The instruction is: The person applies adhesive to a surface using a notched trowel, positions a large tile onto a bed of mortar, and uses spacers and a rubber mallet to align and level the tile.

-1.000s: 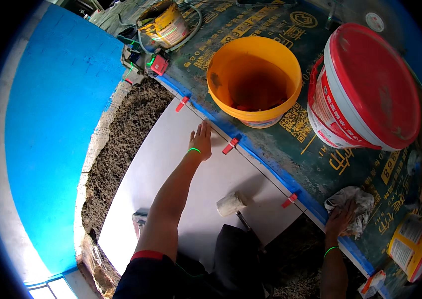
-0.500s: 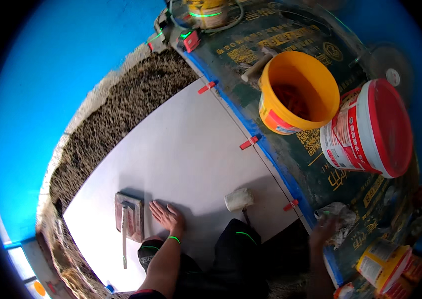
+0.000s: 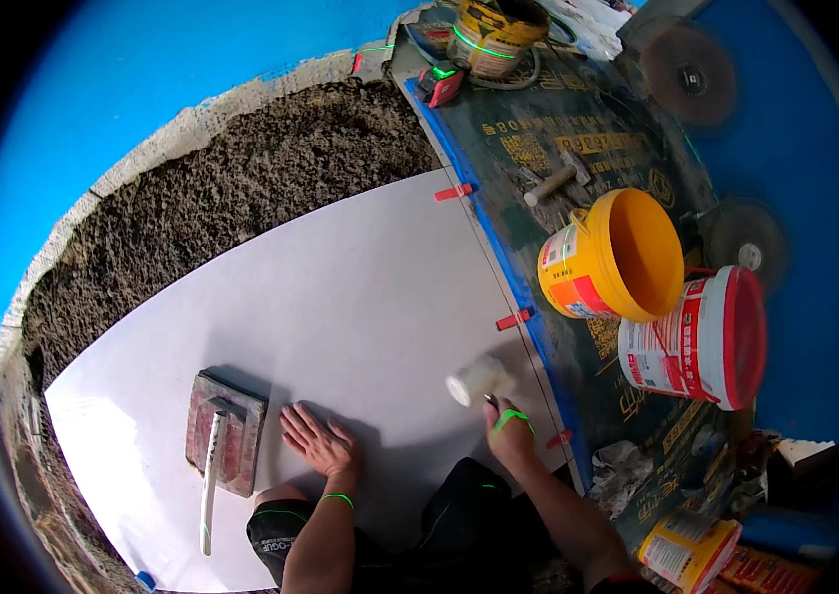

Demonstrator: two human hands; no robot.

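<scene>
My left hand (image 3: 320, 443) lies flat on a large pale tile (image 3: 340, 267), its fingers stretched out. Beside it, a worn rectangular pad (image 3: 233, 457) with a long pale handle rests on the tile. My right hand (image 3: 511, 433) is wrapped round the handle of a white-headed mallet (image 3: 475, 382), over the right part of the tile. The mallet's head is slightly blurred; whether it touches the tile I cannot tell. Red levelling wedges (image 3: 514, 320) sit along the seam at the tile's right edge.
Rough mortar (image 3: 231, 168) lies beyond the tile, against a blue wall (image 3: 142, 89). On the dark green sheeting to the right stand a yellow bucket (image 3: 578, 272) and a white bucket with a red lid (image 3: 672, 346). A hammer (image 3: 553, 183) and a red laser level (image 3: 439, 85) lie farther off.
My right hand has come from the crumpled plastic at the right to the mallet and taken its handle. My left hand stays flat on the tile. The whole view has shifted.
</scene>
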